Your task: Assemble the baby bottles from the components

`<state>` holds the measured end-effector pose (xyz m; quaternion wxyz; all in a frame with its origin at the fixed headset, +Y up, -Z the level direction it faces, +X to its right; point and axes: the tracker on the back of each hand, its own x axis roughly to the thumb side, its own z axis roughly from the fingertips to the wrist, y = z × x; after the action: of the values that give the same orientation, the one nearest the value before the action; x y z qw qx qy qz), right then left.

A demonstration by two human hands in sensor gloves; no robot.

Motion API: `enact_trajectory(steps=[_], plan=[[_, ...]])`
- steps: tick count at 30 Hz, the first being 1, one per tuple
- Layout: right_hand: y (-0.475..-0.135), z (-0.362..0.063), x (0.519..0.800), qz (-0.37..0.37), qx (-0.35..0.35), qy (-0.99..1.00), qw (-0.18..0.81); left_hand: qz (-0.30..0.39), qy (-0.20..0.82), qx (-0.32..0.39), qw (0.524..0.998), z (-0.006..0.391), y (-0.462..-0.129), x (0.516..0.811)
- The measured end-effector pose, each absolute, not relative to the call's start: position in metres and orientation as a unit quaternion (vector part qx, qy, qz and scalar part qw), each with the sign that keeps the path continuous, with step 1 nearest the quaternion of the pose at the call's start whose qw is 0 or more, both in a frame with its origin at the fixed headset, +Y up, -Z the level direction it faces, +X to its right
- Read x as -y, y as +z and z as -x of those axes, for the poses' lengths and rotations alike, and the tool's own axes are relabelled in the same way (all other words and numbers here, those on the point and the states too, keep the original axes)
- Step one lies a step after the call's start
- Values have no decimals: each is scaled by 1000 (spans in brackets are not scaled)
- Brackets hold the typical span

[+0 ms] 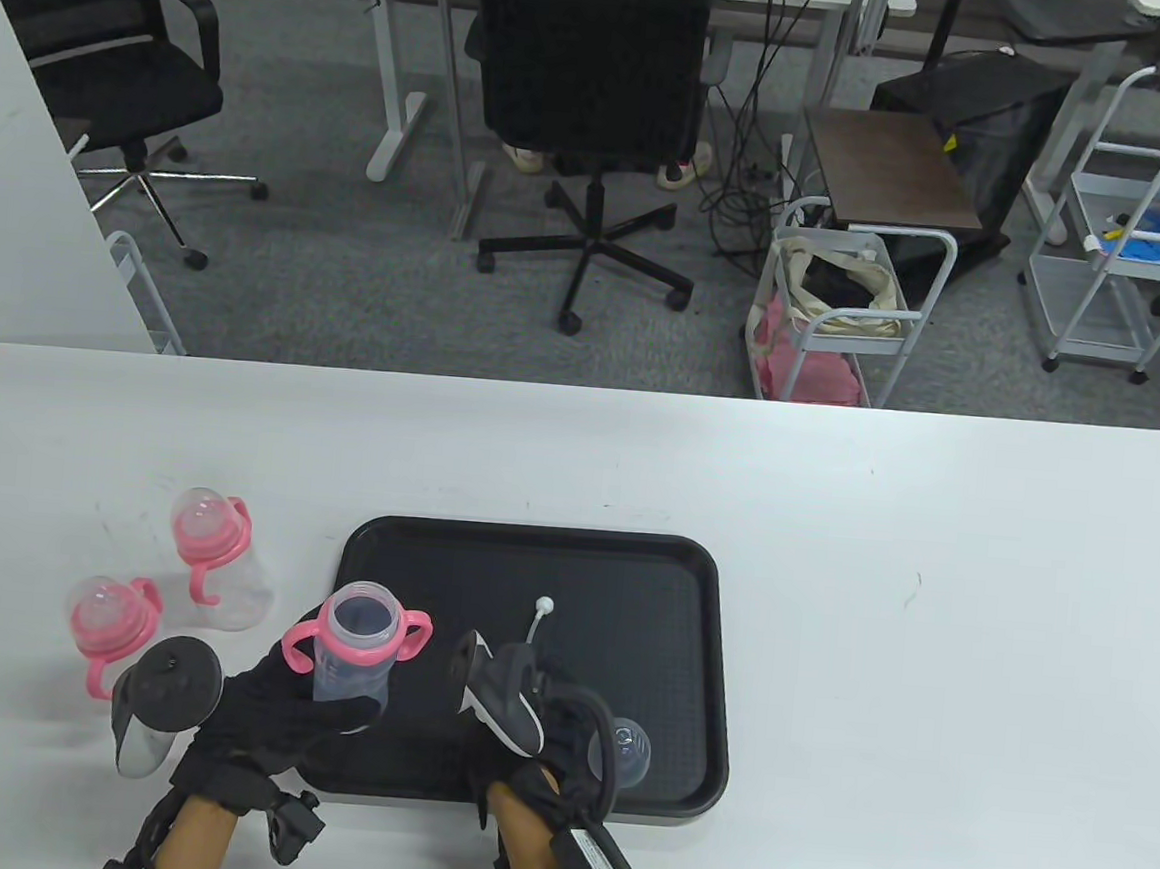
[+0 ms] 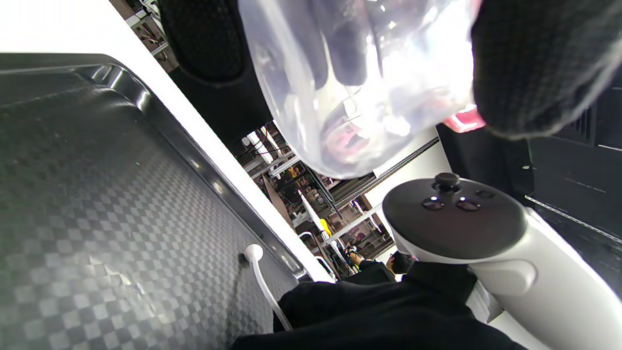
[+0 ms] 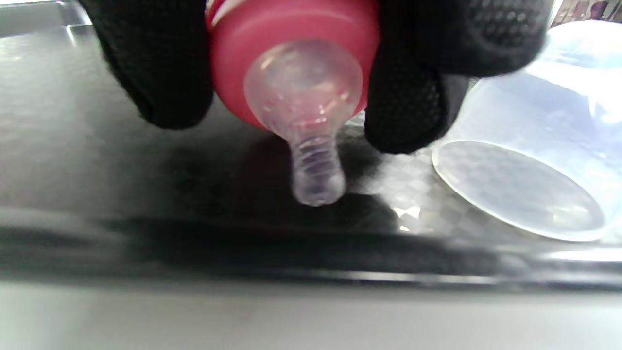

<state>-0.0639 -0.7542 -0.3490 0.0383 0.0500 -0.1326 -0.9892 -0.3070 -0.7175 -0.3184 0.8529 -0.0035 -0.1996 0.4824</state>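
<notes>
My right fingers (image 3: 413, 97) pinch a pink collar with its clear nipple (image 3: 301, 92) from both sides, the teat pointing down toward the black tray (image 1: 689, 584) and hanging just above its floor. On my left hand (image 1: 287, 712), the fingers wrap around the lower body of an open bottle (image 1: 354, 652), held upright above the tray's near-left corner; its pink handle ring is already on, but the mouth is bare. From the left wrist view I see the clear base of that bottle right over the lens, with my fingertips showing through the plastic. A clear cap (image 1: 627, 749) lies just beside my right hand (image 1: 536, 742), toward the tray's near-right corner, and a thin white straw (image 1: 537, 620) rests on the tray floor nearer its middle. Left of the tray, two finished bottles (image 1: 167, 583) with pink tops wait on the white table (image 1: 929, 582). I judge I am at the capping step for the third bottle: nipple unit picked, bottle presented. The straw may belong inside first; I cannot tell from here. Otherwise the next move calls for turning the collar teat-up, carrying it left over the open mouth, seating it square on the threads, and twisting while my left hand holds the body firm.
</notes>
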Motion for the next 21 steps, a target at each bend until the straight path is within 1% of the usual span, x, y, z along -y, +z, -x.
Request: enact_trajectory(steps=[3,7,12,15,19,21], plan=[[-350,62,748,-37,114,-992,37,4,480,203,853,306,-317,717],[-348,58,723,-7,65,-997,45,7,479,204,854,306,-317,718],[-347,50,695,6,1,-999,51,7,481,199,854,307,-317,719],[-344,45,684,34,-26,-998,51,8,481,198,854,308,-316,719],[-340,41,673,50,-44,-997,31,10,480,197,855,307,-316,719],[-337,39,666,74,-50,-996,20,11,479,197,855,307,-316,719]])
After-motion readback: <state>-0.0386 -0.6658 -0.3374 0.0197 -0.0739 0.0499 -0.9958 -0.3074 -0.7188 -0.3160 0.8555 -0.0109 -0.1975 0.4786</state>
